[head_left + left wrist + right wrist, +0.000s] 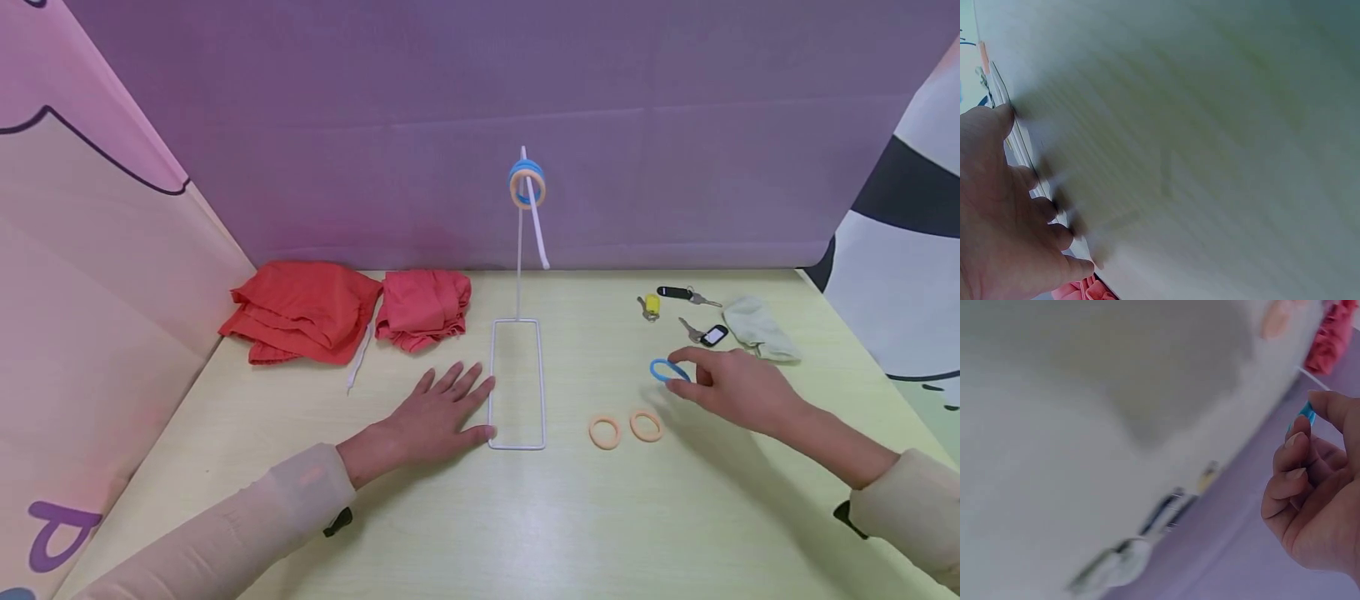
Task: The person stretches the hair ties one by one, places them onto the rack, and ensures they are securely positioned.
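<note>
On the pale yellow-green tabletop (480,517), right of centre, the right hand (731,387) pinches a small blue elastic hair ring (663,370) between thumb and fingertips; other fingers loosely curled. The ring sits at table level, near the keys; touching the surface or just lifted, cannot tell. The left hand (431,412) lies flat, fingers straight and spread, holding nothing, fingertips against the left rail of the white wire stand's rectangular base (516,385). The stand's thin upright post carries a blue ring and a peach ring (527,185) near its top. Two peach hair rings (625,429) lie loose near the base.

Handling judgement: the ring looks light, soft, stretchy, not fragile; pinch anywhere on the band, it will flop and deform. The wire stand probably tips easily, so it wants steadying.

Keys with black and yellow tags (678,310), pale green cloth (759,327), folded red garments (345,310) further back. No readable writing or brands on any item.
</note>
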`<state>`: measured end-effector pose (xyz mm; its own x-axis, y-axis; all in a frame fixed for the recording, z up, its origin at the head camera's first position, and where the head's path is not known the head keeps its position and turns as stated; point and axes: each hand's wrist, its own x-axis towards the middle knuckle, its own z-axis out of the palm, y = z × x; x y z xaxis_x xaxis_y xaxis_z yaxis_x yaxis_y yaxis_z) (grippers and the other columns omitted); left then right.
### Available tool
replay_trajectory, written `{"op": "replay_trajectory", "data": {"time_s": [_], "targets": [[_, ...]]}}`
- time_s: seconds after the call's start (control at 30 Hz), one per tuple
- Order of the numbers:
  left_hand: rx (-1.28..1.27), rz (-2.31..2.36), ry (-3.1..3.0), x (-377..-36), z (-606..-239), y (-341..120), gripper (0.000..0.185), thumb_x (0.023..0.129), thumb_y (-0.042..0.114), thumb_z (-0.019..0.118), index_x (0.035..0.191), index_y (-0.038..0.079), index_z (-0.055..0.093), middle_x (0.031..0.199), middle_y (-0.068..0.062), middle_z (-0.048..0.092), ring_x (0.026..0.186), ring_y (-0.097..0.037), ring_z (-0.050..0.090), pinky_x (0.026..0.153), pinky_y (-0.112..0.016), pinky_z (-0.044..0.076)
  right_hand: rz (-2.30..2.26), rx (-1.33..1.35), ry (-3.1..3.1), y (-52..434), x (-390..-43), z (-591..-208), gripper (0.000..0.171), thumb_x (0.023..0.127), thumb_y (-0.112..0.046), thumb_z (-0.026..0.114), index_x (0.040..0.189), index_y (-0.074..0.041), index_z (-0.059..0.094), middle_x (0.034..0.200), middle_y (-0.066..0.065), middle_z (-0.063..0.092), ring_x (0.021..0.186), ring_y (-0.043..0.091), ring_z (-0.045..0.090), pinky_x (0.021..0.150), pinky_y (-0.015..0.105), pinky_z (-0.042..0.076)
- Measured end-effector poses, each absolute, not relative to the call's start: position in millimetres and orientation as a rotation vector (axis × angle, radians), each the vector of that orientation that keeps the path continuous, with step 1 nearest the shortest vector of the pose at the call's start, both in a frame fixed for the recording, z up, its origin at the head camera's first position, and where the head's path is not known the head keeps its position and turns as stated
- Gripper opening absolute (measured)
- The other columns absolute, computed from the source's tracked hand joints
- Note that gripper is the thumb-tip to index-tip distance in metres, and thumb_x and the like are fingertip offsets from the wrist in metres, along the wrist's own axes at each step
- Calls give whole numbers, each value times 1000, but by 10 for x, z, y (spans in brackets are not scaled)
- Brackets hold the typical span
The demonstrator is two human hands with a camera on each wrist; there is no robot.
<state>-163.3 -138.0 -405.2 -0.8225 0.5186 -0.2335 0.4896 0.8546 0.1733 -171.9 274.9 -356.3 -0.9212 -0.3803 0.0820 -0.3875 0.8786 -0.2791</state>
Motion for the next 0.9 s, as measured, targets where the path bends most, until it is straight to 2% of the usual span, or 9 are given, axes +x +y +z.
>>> {"op": "replay_trajectory", "data": {"time_s": [0.27,0.37,0.47,0.53,0.7,0.9], "targets": [[763,150,2759,-1636,-4044,-1376,78,99,65,41,162,27,14,171,-1,9,158,-30,4,125,-60,7,455,798,-2494,2291,-1645,-2879,34,83,-25,79,115,-22,69,59,-18,47,48,-5,33,43,19,28],[759,144,2754,-1639,-4049,-1374,78,99,65,40,162,28,13,171,-1,8,158,-30,3,125,-60,6,425,893,-2276,2061,-1590,-2640,27,91,-37,70,114,-22,70,58,-16,50,49,-3,35,42,19,27],[769,154,2759,-1639,-4049,-1371,78,99,64,41,162,26,15,171,-2,10,158,-32,3,124,-61,7,381,950,-2086,1833,-1521,-2451,34,99,-47,55,113,-21,71,59,-11,53,50,2,36,41,21,25],[772,151,2759,-1641,-4049,-1371,78,99,64,41,162,26,15,171,-2,9,158,-32,3,124,-61,7,375,972,-2002,1699,-1478,-2364,36,101,-47,51,113,-20,71,59,-7,54,49,5,37,40,24,23],[766,160,2757,-1643,-4052,-1371,78,99,63,42,162,26,15,171,-3,10,158,-32,4,124,-61,7,391,1017,-1920,1456,-1429,-2254,26,95,-32,66,116,-18,70,60,-2,57,49,10,45,39,28,26],[755,158,2750,-1637,-4050,-1371,79,98,65,42,162,28,13,171,-1,8,158,-30,2,125,-61,5,362,1028,-1872,1327,-1451,-2230,30,87,-22,75,116,-14,71,60,0,61,49,15,54,39,30,34]]}}
